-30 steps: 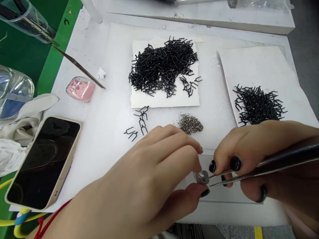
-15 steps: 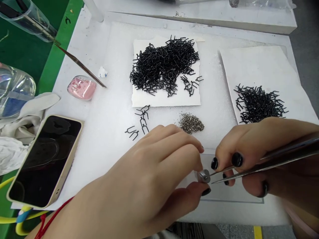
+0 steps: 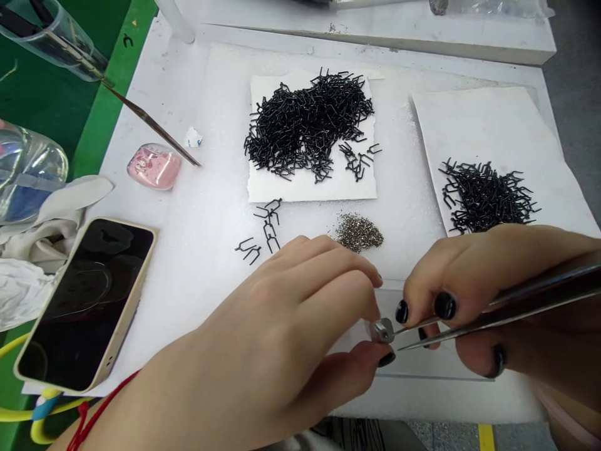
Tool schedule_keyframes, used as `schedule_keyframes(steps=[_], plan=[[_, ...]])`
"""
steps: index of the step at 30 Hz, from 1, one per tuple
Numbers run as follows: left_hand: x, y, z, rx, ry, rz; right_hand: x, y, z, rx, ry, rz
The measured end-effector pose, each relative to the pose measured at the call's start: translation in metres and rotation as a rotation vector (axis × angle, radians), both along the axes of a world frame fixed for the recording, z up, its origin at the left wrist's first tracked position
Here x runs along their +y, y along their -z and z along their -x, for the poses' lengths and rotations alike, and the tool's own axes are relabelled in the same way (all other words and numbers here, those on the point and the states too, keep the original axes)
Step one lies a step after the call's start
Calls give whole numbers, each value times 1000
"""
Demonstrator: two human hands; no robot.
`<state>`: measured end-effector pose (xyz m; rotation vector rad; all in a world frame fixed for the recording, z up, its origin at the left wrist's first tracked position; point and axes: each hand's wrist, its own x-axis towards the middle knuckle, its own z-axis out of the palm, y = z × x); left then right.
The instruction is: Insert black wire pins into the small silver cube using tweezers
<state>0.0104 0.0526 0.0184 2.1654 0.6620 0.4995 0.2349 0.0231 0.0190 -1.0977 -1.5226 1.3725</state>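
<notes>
Between the thumb and index finger of my left hand [image 3: 300, 326] is a small silver metal block [image 3: 382, 331] with a hole in its end face. My right hand [image 3: 474, 294] grips a pair of metal tweezers [image 3: 474, 322]. One tweezer tip reaches the block's end face; the other stands slightly apart, just below it. Whether a tiny part sits at the tips I cannot tell. Beyond my hands lies a heap of tiny metallic bits [image 3: 359, 233]. A clear flat plate [image 3: 436, 366] lies under the hands.
Black forked pieces form a large pile [image 3: 310, 119] on white paper and a smaller pile [image 3: 491, 195] on the right sheet. Several loose ones [image 3: 270, 225] lie nearer. At left are a phone [image 3: 87, 304], a pink case [image 3: 154, 166] and a thin pointed tool [image 3: 153, 125].
The metal block has turned slightly in my left fingers, and the tweezer tips have shifted a little left with it. The piles look the same.
</notes>
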Motion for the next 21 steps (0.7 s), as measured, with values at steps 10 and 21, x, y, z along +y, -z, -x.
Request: schedule_keyframes(steps=[10, 21], plan=[[1, 1, 2, 9, -6, -4, 7, -4, 8, 34, 3, -21], [-2, 0, 2, 8, -7, -3, 11, 0, 4, 28, 86, -65]])
